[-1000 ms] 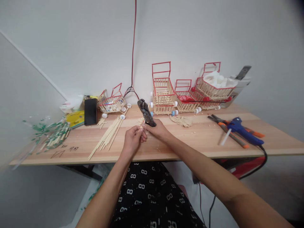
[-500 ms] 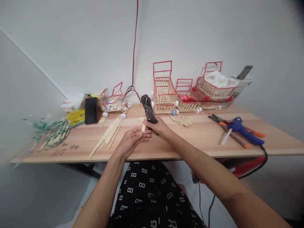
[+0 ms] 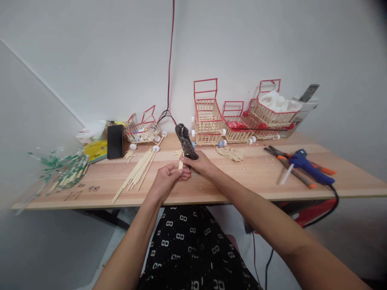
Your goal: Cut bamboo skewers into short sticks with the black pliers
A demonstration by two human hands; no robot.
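My right hand [image 3: 202, 164] grips the handles of dark cutting pliers [image 3: 185, 141], whose jaws point up and away from me. My left hand [image 3: 168, 179] is curled beside it, palm up, pinching short wooden sticks [image 3: 180, 164] between thumb and fingers. Both hands meet above the wooden table [image 3: 229, 181] near its front edge. A few short cut sticks [image 3: 178, 153] lie on the table just beyond the hands.
A bundle of long bamboo skewers [image 3: 139, 169] lies to the left. Small red-and-wood stick carts [image 3: 208, 117] line the back wall. A blue glue gun [image 3: 308, 167] and orange-handled pliers [image 3: 298, 173] lie at right. A black phone [image 3: 115, 141] and green-tipped sticks [image 3: 65, 169] are at left.
My left hand opened palm up half a second ago and has now curled again round the short sticks. The pliers tilted slightly and stay in my right hand.
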